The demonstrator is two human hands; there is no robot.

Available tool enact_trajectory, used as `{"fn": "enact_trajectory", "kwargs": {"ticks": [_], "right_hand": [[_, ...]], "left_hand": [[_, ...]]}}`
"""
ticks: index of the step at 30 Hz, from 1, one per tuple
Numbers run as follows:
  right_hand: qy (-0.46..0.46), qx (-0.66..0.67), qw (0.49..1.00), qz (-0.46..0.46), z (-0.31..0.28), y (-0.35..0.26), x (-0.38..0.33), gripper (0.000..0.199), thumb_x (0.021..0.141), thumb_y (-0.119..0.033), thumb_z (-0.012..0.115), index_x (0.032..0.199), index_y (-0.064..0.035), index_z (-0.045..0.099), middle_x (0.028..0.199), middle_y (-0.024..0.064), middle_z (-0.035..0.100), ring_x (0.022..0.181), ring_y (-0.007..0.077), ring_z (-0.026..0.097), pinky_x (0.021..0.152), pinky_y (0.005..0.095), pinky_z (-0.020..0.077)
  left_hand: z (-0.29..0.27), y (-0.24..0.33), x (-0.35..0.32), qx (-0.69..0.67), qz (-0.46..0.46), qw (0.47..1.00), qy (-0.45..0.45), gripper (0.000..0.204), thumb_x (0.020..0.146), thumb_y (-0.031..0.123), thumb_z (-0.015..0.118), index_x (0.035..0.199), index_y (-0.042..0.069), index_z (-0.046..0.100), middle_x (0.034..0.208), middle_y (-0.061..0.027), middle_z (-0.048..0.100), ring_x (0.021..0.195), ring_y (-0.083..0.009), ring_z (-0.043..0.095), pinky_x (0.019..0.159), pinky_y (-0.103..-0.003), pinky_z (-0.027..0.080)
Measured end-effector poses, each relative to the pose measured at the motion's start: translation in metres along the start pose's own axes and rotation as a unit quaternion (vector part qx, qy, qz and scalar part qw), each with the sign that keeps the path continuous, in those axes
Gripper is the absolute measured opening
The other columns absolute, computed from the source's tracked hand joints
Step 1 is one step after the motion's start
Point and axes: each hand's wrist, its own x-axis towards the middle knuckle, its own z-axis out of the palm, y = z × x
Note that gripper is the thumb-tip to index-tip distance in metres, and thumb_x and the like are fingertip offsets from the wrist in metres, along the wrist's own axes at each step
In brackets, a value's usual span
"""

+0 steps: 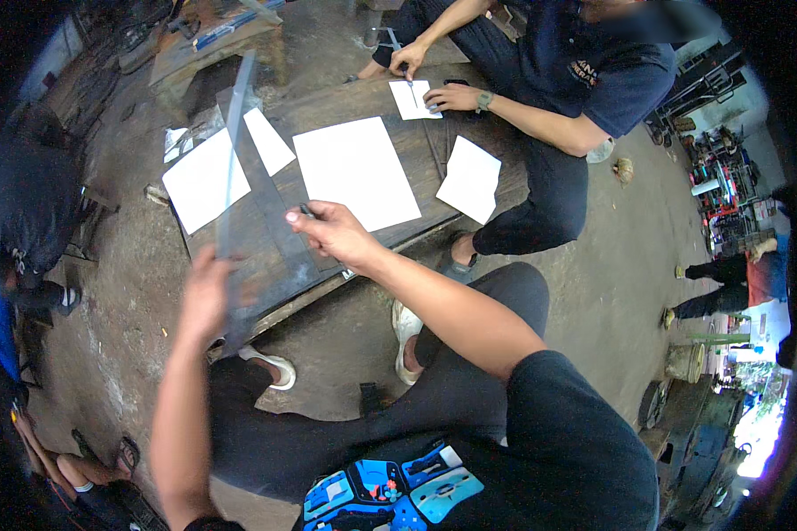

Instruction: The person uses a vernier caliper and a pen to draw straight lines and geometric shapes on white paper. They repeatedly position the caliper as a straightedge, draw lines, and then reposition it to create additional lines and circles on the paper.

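Observation:
My left hand [205, 296], blurred by motion, grips a long, narrow, greyish ruler [231, 168] that stands up steeply over the left part of the low wooden table. My right hand [332, 232] is closed, thumb and fingers pinching a short dark pen-like thing [306, 211]; its exact kind is unclear. Beyond my right hand lies a large white sheet [354, 168]. Behind the ruler is another white sheet [195, 181], with a narrow white strip [268, 143] beside it. An irregularly cut white piece [471, 180] rests at the table's right end.
Across the wooden table [328, 102], a co-worker's hands [452, 97] work on a small white card [407, 99] with a thin tool. A second bench [212, 53] with tools stands at far left. Other people are at the left and right edges. My knees are close to the table's near edge.

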Motion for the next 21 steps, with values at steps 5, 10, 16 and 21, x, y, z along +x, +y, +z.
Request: {"fn": "enact_trajectory", "kwargs": {"ticks": [5,10,16,21], "right_hand": [[0.16,-0.036,0.984,0.064,-0.065,-0.006,-0.051,0.037,0.096,-0.037,0.071,0.093,-0.0011,0.067,0.072,-0.0008,0.06,0.063,0.0088,0.054,0.054,0.025,0.0423],[0.187,-0.007,0.98,0.072,-0.141,0.018,-0.055,0.024,0.097,-0.024,0.071,0.089,-0.0007,0.068,0.076,0.0008,0.066,0.062,0.0074,0.055,0.055,0.0249,0.0442],[0.261,-0.006,0.962,0.077,-0.162,0.021,-0.037,0.018,0.1,-0.023,0.065,0.095,-0.0054,0.065,0.074,0.0001,0.063,0.064,0.0088,0.057,0.058,0.0246,0.0472],[0.266,0.038,0.957,0.109,-0.163,0.018,-0.025,0.017,0.103,-0.021,0.06,0.094,-0.0074,0.063,0.073,0.0037,0.066,0.059,0.0112,0.06,0.053,0.027,0.0485]], "left_hand": [[0.186,-0.014,0.033,-0.249,-0.035,0.957,-0.145,0.042,0.106,0.026,0.048,0.133,-0.005,0.053,0.117,-0.0178,0.065,0.095,-0.0263,0.069,0.082,-0.043,0.062],[0.253,-0.033,0.058,-0.025,0.014,0.988,-0.152,0.04,0.106,0.033,0.052,0.105,-0.003,0.069,0.098,-0.0115,0.07,0.09,-0.0236,0.065,0.085,-0.039,0.051],[0.217,-0.046,0.129,0.404,0.14,0.899,0.095,0.043,0.096,0.032,0.063,0.13,0.007,0.063,0.141,-0.0211,0.05,0.133,-0.04,0.046,0.109,-0.053,0.04],[0.208,-0.047,0.177,0.571,0.153,0.806,-0.012,0.059,0.096,0.036,0.062,0.15,0.018,0.047,0.159,-0.0178,0.032,0.149,-0.0396,0.027,0.118,-0.065,0.025]]}}
